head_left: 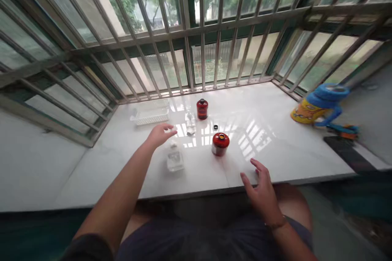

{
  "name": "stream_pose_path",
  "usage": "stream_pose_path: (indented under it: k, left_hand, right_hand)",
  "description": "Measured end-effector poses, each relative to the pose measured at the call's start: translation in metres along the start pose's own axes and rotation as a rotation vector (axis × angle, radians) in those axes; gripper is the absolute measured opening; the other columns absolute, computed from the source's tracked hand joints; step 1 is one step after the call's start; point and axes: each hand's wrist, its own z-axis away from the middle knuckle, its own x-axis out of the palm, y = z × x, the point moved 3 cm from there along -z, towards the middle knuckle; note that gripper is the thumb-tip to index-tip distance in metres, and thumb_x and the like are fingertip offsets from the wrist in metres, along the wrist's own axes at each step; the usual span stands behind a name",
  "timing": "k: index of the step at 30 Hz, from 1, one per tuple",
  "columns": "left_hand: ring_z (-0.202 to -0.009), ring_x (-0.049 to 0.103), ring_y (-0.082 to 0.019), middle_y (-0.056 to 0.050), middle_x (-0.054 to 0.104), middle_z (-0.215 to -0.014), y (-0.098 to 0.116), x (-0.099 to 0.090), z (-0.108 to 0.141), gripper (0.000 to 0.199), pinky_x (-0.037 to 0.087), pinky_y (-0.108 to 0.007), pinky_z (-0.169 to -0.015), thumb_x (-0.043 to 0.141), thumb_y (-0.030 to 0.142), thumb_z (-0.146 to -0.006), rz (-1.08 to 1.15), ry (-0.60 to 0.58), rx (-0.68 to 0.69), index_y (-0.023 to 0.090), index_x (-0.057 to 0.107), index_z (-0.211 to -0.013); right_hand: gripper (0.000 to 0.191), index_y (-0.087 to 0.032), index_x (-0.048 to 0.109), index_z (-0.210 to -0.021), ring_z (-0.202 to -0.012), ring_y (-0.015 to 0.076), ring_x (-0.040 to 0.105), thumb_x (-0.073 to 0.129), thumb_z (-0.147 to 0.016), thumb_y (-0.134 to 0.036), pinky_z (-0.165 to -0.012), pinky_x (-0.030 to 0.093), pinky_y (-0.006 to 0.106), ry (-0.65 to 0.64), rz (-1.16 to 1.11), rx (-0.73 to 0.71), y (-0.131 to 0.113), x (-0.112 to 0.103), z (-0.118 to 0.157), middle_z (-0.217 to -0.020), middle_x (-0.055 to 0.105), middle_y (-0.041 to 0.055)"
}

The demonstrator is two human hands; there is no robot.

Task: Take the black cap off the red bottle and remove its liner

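Note:
My left hand (161, 135) hangs in the air over the white marble sill (92, 179), fingers loosely curled and holding nothing. Nearest to it are a small clear piece (173, 143) and a square clear glass jar (175, 160). Beyond them stands a clear glass bottle (190, 120). A dark red bottle with a black cap (202, 109) is at the back, and a squat red bottle (220, 144) stands nearer, with a small black cap (215, 127) lying between them. My right hand (260, 191) is open at the sill's front edge, holding nothing.
A white plastic rack (150, 113) lies at the back left against the barred window (202, 28). At the right are a yellow container (306, 112) with blue rolls (329, 94), a small toy (343, 130) and a dark flat slab (346, 151).

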Motion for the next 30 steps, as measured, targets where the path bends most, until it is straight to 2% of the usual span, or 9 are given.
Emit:
stream_pose_path:
  k: [3,6,9,11,16,22,30]
  left_hand:
    - [-0.087,0.07,-0.027,-0.006,0.079,-0.089,-0.003,-0.016,0.015,0.053,0.053,-0.035,-0.08,0.096,0.062,-0.063,0.043,0.057,-0.017,0.02,0.085,-0.094]
    - [-0.096,0.073,-0.027,-0.008,0.082,-0.101,-0.003,-0.022,0.038,0.057,0.056,-0.037,-0.088,0.089,0.067,-0.074,0.135,0.073,0.0,0.02,0.084,-0.105]
    - [-0.106,0.075,-0.027,-0.009,0.082,-0.112,-0.002,-0.022,0.068,0.054,0.057,-0.039,-0.097,0.086,0.066,-0.081,0.235,0.06,0.026,0.021,0.082,-0.111]
    - [-0.106,0.075,-0.028,-0.009,0.082,-0.114,-0.004,-0.02,0.088,0.05,0.058,-0.04,-0.099,0.088,0.062,-0.083,0.282,0.061,0.026,0.022,0.082,-0.113]
    - [-0.102,0.075,-0.027,-0.008,0.081,-0.116,-0.01,-0.015,0.126,0.041,0.057,-0.043,-0.099,0.088,0.054,-0.085,0.171,0.097,0.04,0.024,0.082,-0.112]
    - [-0.107,0.072,-0.026,-0.005,0.079,-0.119,-0.018,-0.001,0.141,0.03,0.057,-0.042,-0.099,0.081,0.052,-0.091,0.041,0.103,0.106,0.027,0.081,-0.106]
    - [-0.124,0.069,-0.028,-0.006,0.073,-0.134,-0.043,0.014,0.15,0.03,0.06,-0.042,-0.1,0.072,0.048,-0.098,-0.09,0.059,0.167,0.03,0.079,-0.122]
  right_hand:
    - [0.059,-0.025,0.048,-0.154,-0.14,0.0371,0.056,0.065,-0.103,-0.049,-0.116,0.05,0.067,-0.027,-0.011,0.01,-0.001,0.008,0.0,-0.15,0.057,0.0168]
    - [0.058,-0.025,0.048,-0.154,-0.14,0.0374,0.057,0.064,-0.103,-0.049,-0.114,0.052,0.066,-0.05,-0.02,0.013,-0.004,0.015,0.0,-0.149,0.058,0.0173]
    - [0.058,-0.025,0.049,-0.153,-0.138,0.0376,0.058,0.064,-0.103,-0.049,-0.112,0.054,0.065,-0.066,-0.029,0.006,-0.009,0.021,0.001,-0.148,0.058,0.0182]
    - [0.058,-0.024,0.049,-0.154,-0.138,0.0377,0.058,0.064,-0.103,-0.049,-0.112,0.054,0.065,-0.07,-0.027,-0.001,-0.012,0.024,0.001,-0.148,0.059,0.0186]
    - [0.057,-0.024,0.05,-0.154,-0.137,0.0377,0.059,0.064,-0.103,-0.047,-0.111,0.055,0.066,-0.058,-0.011,-0.044,-0.019,0.023,0.001,-0.147,0.06,0.0188]
    - [0.055,-0.023,0.051,-0.154,-0.135,0.0377,0.06,0.064,-0.103,-0.041,-0.111,0.054,0.067,-0.026,0.011,-0.129,-0.027,0.021,0.0,-0.145,0.061,0.0187]
    - [0.053,-0.024,0.05,-0.153,-0.136,0.036,0.06,0.064,-0.104,-0.036,-0.112,0.054,0.065,-0.066,0.01,-0.167,-0.029,0.03,0.002,-0.145,0.062,0.0173]
